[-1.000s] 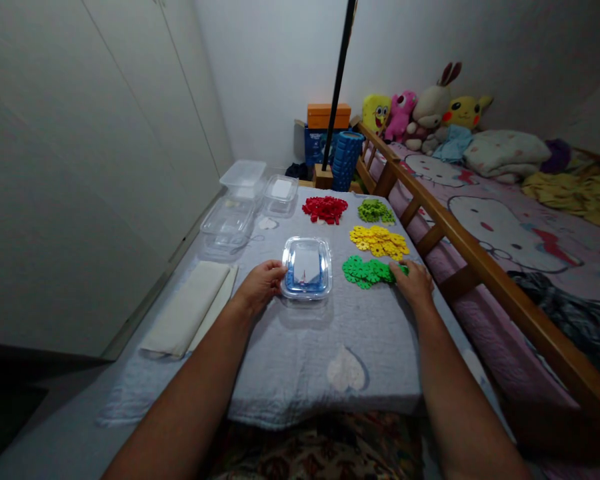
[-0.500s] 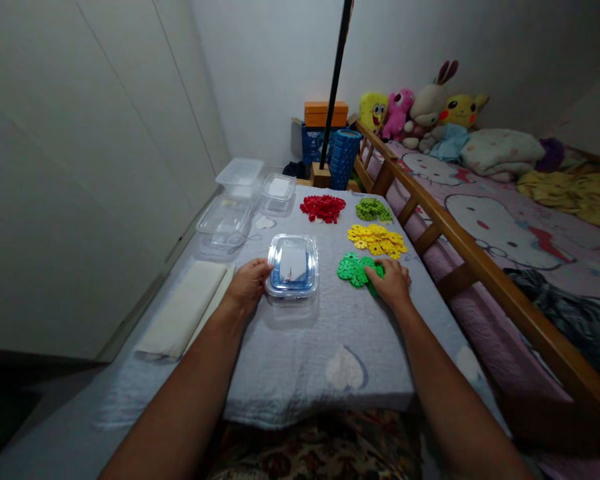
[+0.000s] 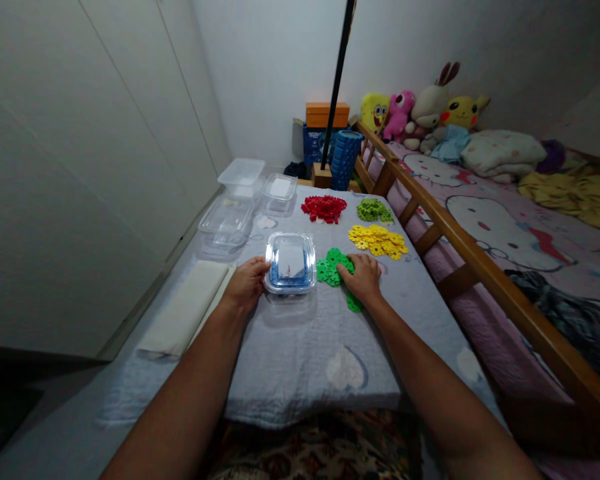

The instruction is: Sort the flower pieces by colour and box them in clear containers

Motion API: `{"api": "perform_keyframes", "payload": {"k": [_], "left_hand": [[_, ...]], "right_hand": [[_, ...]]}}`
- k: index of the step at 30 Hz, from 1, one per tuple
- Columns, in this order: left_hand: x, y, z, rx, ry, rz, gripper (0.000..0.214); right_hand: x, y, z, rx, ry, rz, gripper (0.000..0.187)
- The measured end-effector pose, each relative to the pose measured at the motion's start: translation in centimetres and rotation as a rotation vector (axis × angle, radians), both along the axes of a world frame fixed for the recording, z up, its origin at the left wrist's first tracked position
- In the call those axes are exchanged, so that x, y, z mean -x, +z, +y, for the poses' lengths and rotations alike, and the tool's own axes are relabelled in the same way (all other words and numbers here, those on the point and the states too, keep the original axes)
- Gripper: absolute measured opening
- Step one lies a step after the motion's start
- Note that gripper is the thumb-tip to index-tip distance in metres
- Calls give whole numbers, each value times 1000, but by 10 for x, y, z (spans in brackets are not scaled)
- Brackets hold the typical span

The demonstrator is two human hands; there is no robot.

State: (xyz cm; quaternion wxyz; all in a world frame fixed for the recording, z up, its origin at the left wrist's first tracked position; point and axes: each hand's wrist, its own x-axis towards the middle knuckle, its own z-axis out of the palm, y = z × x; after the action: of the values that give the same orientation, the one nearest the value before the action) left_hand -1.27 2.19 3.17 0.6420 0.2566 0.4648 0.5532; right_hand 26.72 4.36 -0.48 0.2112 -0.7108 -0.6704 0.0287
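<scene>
A clear plastic box (image 3: 291, 263) with blue pieces inside sits on the grey-blue cloth (image 3: 300, 347). My left hand (image 3: 246, 284) rests against its left side, fingers curled on the rim. My right hand (image 3: 363, 276) lies flat, palm down, on a pile of dark green flat pieces (image 3: 332, 268) just right of the box. Some green pieces show below the hand too. Further back lie piles of yellow pieces (image 3: 378, 240), light green pieces (image 3: 373, 210) and red pieces (image 3: 323, 207).
Empty clear containers (image 3: 229, 219) and lids (image 3: 242, 172) stand at the back left. A folded white cloth (image 3: 186, 307) lies at the left. A wooden bed rail (image 3: 460, 237) runs along the right. A black pole (image 3: 336, 87) rises behind the cloth.
My right hand has swept the dark green pile leftwards until it lies beside the clear box. My left hand has stayed on the box.
</scene>
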Motion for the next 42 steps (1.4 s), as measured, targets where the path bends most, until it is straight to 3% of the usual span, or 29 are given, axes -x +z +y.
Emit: {"api": "perform_keyframes", "payload": {"k": [8,12,15,18,26,32,37,42], "left_hand": [[1,3,0,23,3,-19,15],[5,-1,1,21,-21,37,18],[9,-2,1,24,-27,117,23],[12,-2,0,31,-27,214,27],[17,4,-8,100,-33,272,31],[21,11,-16,113,-12,223,29],[17,25,-25,44,-37,178,32],[-18,42,-31,-30,-164,150,32]], "right_hand": [[31,10,5,48,137,80,40],[33,23,-1,-109,119,150,33],[39,35,-9,-171,217,262,26],[51,44,-18,-64,305,394,24],[73,41,-24,259,152,721,33],[81,35,-29,304,185,1079,42],[75,46,-39,262,193,1170,46],[37,62,-52,159,140,1151,44]]}}
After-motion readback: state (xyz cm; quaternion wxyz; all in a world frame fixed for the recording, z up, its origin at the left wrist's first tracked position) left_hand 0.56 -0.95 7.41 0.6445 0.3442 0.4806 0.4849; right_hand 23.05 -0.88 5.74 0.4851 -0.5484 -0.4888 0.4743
